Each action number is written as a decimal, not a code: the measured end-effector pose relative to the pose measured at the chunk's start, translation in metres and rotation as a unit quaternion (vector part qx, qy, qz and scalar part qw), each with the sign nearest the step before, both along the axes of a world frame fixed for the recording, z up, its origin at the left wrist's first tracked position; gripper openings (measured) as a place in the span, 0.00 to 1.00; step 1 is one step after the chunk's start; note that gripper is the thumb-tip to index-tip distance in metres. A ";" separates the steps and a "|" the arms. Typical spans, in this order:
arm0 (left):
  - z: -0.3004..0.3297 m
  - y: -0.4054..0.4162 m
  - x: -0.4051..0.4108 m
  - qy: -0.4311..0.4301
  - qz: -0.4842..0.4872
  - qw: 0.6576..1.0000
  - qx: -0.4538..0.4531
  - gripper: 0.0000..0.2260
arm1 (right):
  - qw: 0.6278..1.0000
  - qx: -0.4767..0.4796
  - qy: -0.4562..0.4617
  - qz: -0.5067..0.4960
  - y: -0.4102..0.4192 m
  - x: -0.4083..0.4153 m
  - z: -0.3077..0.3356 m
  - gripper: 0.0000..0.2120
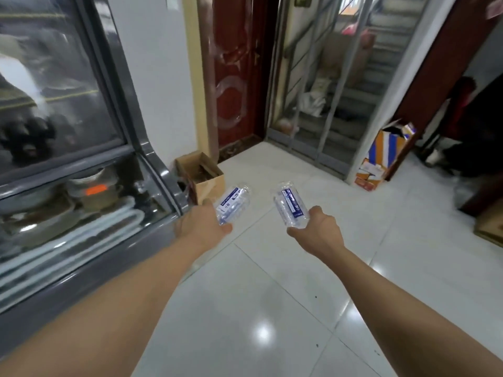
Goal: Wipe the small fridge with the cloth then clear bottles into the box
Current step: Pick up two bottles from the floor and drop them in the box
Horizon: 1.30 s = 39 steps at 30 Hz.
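My left hand (200,225) grips a clear plastic bottle with a blue label (233,204). My right hand (318,231) grips a second clear bottle with a blue label (290,204). Both bottles point away from me, above the white tiled floor. An open brown cardboard box (201,174) stands on the floor just beyond the left bottle, against the wall beside the fridge. The grey fridge with a glass door (81,148) fills the left side. No cloth is in view.
A dark red door (236,72) and a metal-framed glass door (329,91) lie ahead. A stack of orange and blue cartons (381,159) leans by a door frame at right. Another cardboard piece (490,224) lies at the far right edge.
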<state>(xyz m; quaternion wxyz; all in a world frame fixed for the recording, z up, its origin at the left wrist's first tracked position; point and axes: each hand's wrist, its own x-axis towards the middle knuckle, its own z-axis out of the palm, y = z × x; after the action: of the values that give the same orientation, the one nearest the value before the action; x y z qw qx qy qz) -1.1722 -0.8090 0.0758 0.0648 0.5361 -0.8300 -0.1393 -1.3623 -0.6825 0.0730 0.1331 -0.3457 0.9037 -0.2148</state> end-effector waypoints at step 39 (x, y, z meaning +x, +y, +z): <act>-0.014 -0.509 -0.484 -0.020 0.150 0.988 0.010 0.24 | 0.985 0.051 0.019 0.161 -0.556 -0.508 -0.003 0.26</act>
<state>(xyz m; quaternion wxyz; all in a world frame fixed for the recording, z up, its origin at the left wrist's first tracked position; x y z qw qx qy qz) -1.6561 -1.3179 0.0616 0.0630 0.6577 -0.7401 -0.1251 -1.8705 -1.2383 0.0705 0.1663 -0.4830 0.8486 -0.1373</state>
